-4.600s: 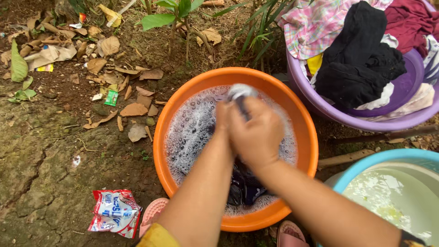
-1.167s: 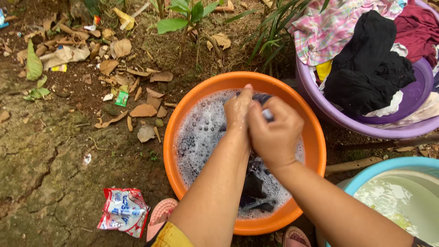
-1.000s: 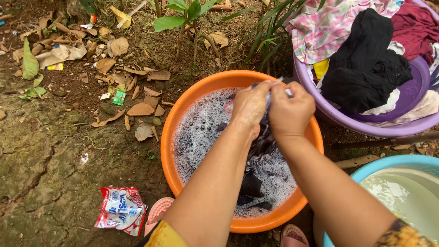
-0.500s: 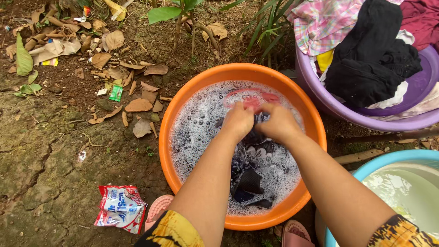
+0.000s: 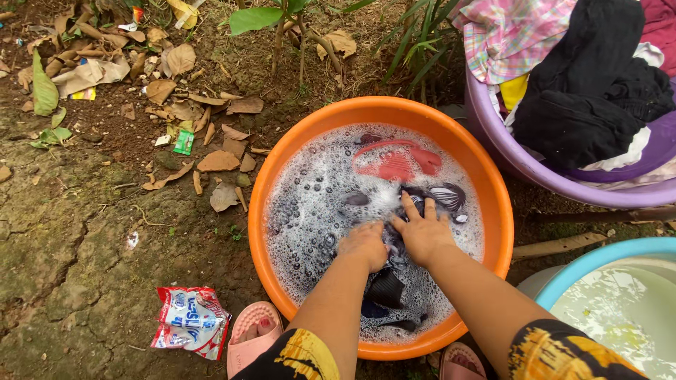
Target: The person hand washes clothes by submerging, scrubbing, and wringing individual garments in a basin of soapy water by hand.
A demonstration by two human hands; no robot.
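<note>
Orange basin [image 5: 262,211], soapy: dark garment [image 5: 389,281] lowered from its lifted wringing a second ago, now sunk mid-basin (foam-covered), left hand [image 5: 364,244] closed on it, right hand [image 5: 424,232] spread, pressing.

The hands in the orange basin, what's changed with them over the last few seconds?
Both hands have come down: they had lifted the dark garment above the suds, rubbing it. Now the left hand is fisted on it in the water and the right hand presses it flat, fingers spread. A red cloth has surfaced. The orange basin and purple basin stay put.
</note>
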